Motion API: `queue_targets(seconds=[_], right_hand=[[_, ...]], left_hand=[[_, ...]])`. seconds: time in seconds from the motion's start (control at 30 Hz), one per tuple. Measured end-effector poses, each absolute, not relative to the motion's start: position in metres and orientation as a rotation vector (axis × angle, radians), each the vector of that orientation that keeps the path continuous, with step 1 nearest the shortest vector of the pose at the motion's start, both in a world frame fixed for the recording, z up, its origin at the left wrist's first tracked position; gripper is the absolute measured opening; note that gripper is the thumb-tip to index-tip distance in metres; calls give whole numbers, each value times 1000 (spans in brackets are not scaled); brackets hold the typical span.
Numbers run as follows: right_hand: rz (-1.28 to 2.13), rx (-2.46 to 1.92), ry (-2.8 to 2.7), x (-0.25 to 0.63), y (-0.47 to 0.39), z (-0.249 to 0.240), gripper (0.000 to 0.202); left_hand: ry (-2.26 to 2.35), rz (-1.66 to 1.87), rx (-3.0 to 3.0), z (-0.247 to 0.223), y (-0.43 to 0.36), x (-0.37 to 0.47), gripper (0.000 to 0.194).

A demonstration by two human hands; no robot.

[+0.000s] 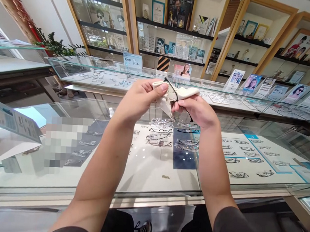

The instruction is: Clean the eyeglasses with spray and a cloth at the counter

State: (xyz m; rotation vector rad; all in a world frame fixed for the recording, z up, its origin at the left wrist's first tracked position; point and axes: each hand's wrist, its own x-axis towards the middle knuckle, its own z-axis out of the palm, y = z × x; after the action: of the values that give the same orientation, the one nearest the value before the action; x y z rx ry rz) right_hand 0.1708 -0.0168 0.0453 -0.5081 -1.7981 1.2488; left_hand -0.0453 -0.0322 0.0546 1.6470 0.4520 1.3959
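Observation:
Both my hands are raised above a glass display counter, close together around a pair of black-framed eyeglasses [190, 116]. My left hand [140, 98] is closed, its thumb pressing a cream cleaning cloth [188, 93] near a dark temple arm. The thumb and fingers of my right hand [200, 109] pinch the frame near its middle, with part of the cloth draped above them. One lens hangs below the right thumb. Folds of cloth and my fingers hide the other lens.
Under the glass top of the counter [151, 189] lie rows of eyeglasses [159, 135]. A small white bottle [111, 112] stands beyond my left forearm. A folded leaflet [14, 122] is at the left. Another glass showcase and wood-framed shelves [175, 28] stand behind.

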Motion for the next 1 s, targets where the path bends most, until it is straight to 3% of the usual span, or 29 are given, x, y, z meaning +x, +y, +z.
queue_targets(seconds=[0.27, 0.73, 1.0], right_hand=[[1304, -553, -1749, 177, -12, 42, 19], [1362, -557, -1661, 156, -10, 33, 13], [1311, -604, -1672, 158, -4, 33, 22]], left_hand=[[487, 1262, 1687, 51, -32, -50, 37], [533, 1619, 1534, 32, -22, -24, 43], [500, 1371, 1511, 44, -16, -49, 38]])
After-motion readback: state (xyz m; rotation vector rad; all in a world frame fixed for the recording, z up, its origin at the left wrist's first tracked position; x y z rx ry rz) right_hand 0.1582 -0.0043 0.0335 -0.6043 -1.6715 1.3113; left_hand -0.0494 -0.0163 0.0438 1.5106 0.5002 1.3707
